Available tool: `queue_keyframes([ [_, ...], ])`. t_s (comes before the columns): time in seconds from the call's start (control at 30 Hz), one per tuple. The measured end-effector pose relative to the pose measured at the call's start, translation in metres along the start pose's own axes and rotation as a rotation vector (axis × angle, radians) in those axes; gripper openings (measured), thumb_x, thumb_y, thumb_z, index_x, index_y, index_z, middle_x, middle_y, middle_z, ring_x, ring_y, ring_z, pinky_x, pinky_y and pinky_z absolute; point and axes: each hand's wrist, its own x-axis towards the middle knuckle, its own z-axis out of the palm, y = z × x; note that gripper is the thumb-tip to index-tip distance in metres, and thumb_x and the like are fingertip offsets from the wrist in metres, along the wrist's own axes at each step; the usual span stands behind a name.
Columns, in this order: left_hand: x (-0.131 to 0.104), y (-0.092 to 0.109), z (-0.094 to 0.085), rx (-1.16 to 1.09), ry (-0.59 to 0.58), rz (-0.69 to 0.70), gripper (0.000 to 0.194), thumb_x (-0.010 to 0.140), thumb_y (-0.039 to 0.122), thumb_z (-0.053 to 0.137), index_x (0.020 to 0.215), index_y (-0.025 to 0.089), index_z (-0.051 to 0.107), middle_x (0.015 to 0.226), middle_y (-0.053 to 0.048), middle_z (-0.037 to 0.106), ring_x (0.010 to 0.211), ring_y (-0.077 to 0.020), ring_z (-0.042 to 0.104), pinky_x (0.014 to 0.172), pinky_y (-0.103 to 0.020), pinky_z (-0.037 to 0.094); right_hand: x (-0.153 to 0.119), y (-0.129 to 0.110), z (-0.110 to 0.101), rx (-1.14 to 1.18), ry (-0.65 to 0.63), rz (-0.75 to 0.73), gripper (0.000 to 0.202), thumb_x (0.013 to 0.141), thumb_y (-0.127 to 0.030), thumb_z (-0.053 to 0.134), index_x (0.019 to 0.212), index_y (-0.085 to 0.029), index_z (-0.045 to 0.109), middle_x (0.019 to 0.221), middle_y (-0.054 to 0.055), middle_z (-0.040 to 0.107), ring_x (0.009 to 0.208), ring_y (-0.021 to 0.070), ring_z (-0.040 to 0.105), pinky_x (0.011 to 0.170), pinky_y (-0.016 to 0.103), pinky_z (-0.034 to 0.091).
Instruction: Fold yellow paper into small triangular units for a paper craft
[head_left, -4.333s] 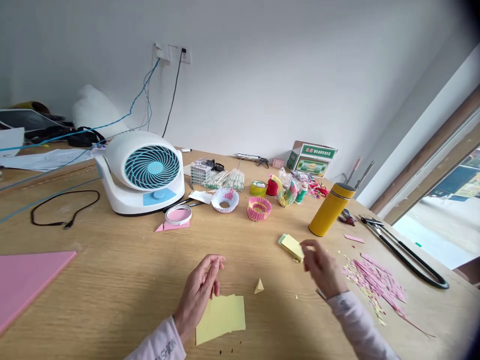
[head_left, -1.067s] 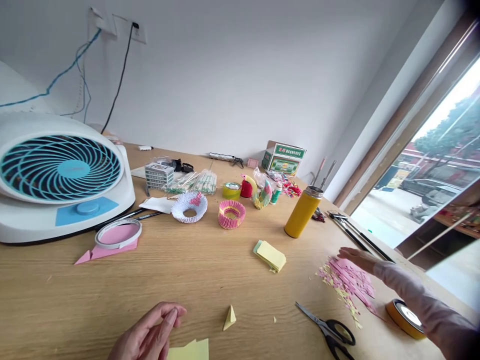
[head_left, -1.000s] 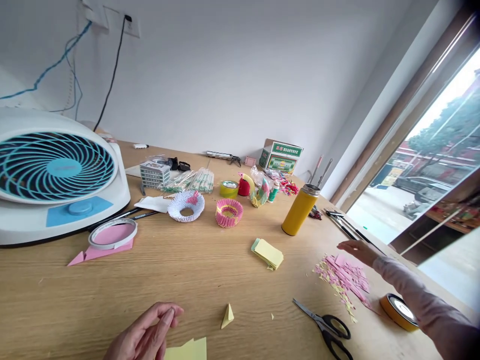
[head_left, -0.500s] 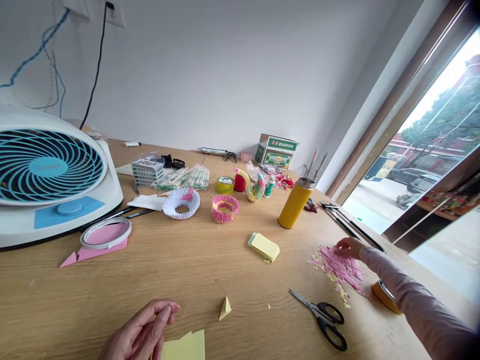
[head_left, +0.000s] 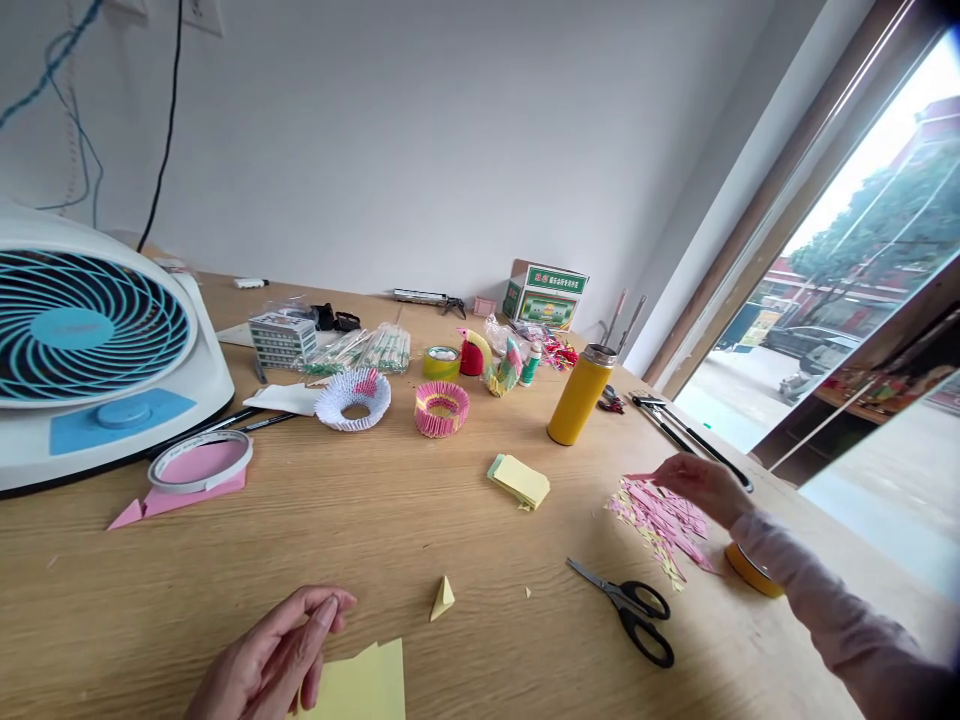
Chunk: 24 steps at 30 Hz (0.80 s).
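Observation:
My left hand (head_left: 274,650) is at the lower left, fingers curled and thumb against the forefinger, with nothing visible between them. Yellow paper sheets (head_left: 364,685) lie partly beneath it. A small folded yellow paper triangle (head_left: 442,599) stands to its right. On the right, my right hand (head_left: 697,485) pinches a thin pink paper strip (head_left: 637,477) just above a pile of pink and yellow paper strips (head_left: 675,525). Black-handled scissors (head_left: 622,605) lie nearer me, blades pointing up and left. A stack of yellow paper slips (head_left: 520,481) rests mid-table.
A yellow bottle (head_left: 582,396) stands behind the slips. An orange tape roll (head_left: 752,572) sits under my right forearm. Two folded-paper rings, white (head_left: 352,400) and pink (head_left: 441,410), stand farther back. A white fan (head_left: 97,350) and a tape ring (head_left: 201,461) are at left.
My right hand has lifted from the strip pile and moved slightly left, now with a pink strip at its fingertips. My left hand holds nearly the same pose. The view has shifted a little.

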Motion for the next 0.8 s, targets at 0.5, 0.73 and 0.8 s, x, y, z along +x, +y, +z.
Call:
queue_keyframes([
  [0.5,-0.002,0.006,0.001,0.005,0.024,0.010,0.047,0.069,0.062,0.053,0.089,0.021,0.065,0.070,-0.003,0.064,0.042,-0.0106,0.048,0.041,-0.020,0.042,-0.039,0.012,0.046,-0.750,-0.128,-0.260,0.052,0.067,-0.006,0.034,0.102,-0.026,0.068,0.109,0.004,0.067,0.102,0.0233,0.059,0.082,0.039,0.046],
  [0.73,-0.003,0.010,0.003,-0.032,0.020,0.024,0.048,0.069,0.062,0.054,0.090,0.020,0.064,0.076,-0.004,0.064,0.043,-0.0099,0.048,0.043,-0.021,0.043,-0.029,-0.008,0.037,-0.799,-0.060,-0.242,0.047,0.071,-0.007,0.037,0.097,-0.029,0.068,0.103,0.004,0.070,0.097,0.0253,0.062,0.083,0.045,0.039],
  [0.8,-0.003,0.011,0.003,-0.031,0.009,0.024,0.047,0.070,0.061,0.054,0.091,0.020,0.063,0.076,-0.004,0.064,0.044,-0.0101,0.048,0.045,-0.021,0.044,-0.015,-0.023,0.031,-0.724,0.053,-0.212,0.031,0.079,-0.019,0.042,0.094,-0.026,0.068,0.094,0.006,0.072,0.086,0.0256,0.065,0.083,0.046,0.039],
])
